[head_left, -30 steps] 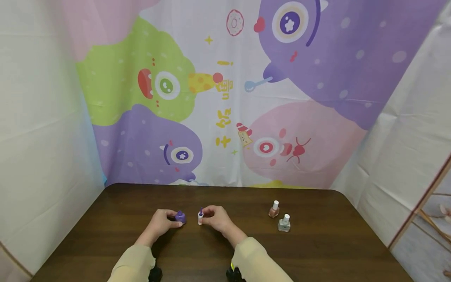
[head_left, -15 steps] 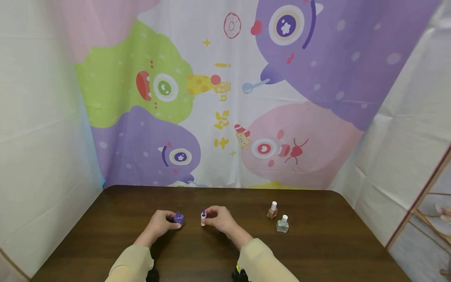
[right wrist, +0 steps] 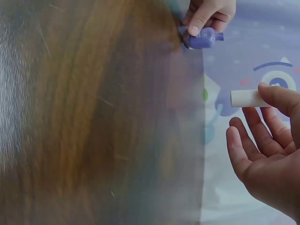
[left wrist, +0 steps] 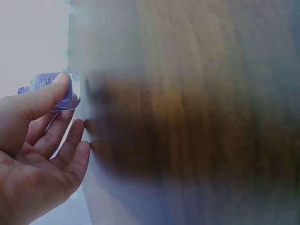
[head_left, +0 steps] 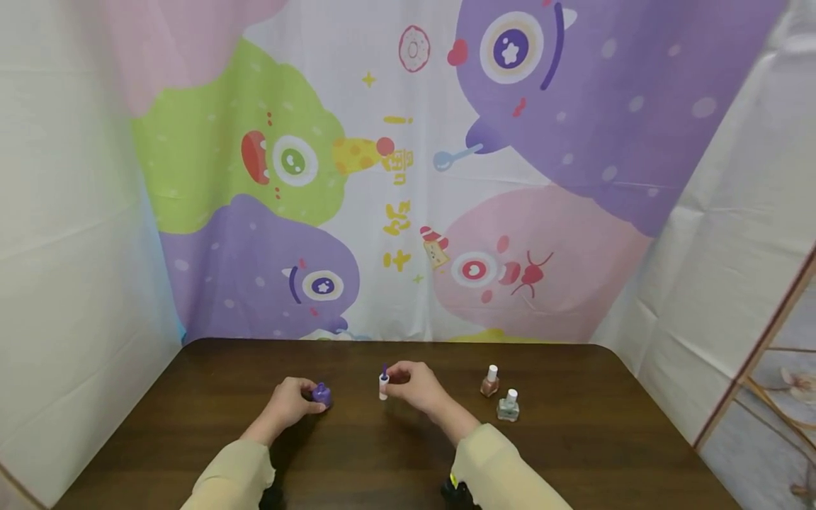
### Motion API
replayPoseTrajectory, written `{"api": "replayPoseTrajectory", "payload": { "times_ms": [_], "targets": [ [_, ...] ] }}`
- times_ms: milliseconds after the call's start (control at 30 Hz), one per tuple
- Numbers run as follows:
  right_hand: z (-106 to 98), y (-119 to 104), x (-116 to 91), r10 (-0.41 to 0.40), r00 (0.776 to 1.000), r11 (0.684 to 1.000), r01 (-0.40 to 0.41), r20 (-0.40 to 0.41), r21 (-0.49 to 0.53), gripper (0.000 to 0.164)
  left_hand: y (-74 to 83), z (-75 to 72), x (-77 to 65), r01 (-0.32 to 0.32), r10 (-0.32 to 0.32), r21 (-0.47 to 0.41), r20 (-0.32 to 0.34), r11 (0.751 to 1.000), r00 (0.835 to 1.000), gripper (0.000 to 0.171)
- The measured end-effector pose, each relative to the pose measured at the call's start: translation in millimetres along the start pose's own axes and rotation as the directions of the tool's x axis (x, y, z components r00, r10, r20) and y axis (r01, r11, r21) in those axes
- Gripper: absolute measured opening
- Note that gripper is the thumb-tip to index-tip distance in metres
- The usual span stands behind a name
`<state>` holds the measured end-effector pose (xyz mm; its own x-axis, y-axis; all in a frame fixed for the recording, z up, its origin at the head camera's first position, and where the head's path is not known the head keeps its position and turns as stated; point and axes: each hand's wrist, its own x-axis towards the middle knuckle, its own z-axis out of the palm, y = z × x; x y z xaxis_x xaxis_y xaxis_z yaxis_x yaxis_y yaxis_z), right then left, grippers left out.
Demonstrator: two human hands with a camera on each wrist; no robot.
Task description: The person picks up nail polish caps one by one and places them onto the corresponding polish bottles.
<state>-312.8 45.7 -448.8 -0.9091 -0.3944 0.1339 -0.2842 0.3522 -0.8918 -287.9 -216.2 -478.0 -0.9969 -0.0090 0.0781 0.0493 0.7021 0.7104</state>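
The small purple glass bottle point(head_left: 321, 397) is pinched by my left hand point(head_left: 292, 402), toward the far edge of the dark brown wooden desk point(head_left: 370, 460); if its base touches the wood, I cannot tell. My right hand point(head_left: 417, 386) pinches the white cylindrical cap point(head_left: 383, 389), whose purple brush point(head_left: 384, 370) points up. Nearer to the far right corner stand a brown glass bottle point(head_left: 489, 385) and a pale green glass bottle point(head_left: 508, 409), both white-capped.

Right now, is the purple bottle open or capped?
Open: the purple bottle shows a bare neck in both wrist views, and the right hand holds the white cap apart from it, purple brush up.
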Motion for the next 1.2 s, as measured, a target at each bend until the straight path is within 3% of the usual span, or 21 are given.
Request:
{"api": "replayPoseTrajectory", "payload": {
  "times_ms": [233, 433, 700, 1200],
  "targets": [
    [-21, -5, -2, -0.036, 0.999, 0.997, 0.036, 0.006, -0.065, 0.024, 6.4, -2.5, 1.6, -0.035, 0.035, -0.016, -0.007, 0.999, 0.999, 0.026],
    [-41, -11, -6, -0.014, 1.0, 0.995, 0.015, 0.002, -0.096, 0.026, 19.9, -6.0, -0.5, -0.068, 0.068, -0.015, -0.023, 0.998, 0.997, 0.026],
    [-67, -22, -12, 0.016, 1.0, 0.992, -0.019, -0.027, -0.124, 0.028, 35.6, -10.4, -4.0, -0.111, 0.109, -0.012, -0.106, 0.994, 0.988, 0.024],
    [-113, -48, -29, 0.022, 0.996, 0.988, -0.034, -0.081, -0.15, 0.028, 70.5, -33.2, -17.2, -0.139, 0.13, -0.053, -0.145, 0.989, 0.981, 0.022]
  ]
}}
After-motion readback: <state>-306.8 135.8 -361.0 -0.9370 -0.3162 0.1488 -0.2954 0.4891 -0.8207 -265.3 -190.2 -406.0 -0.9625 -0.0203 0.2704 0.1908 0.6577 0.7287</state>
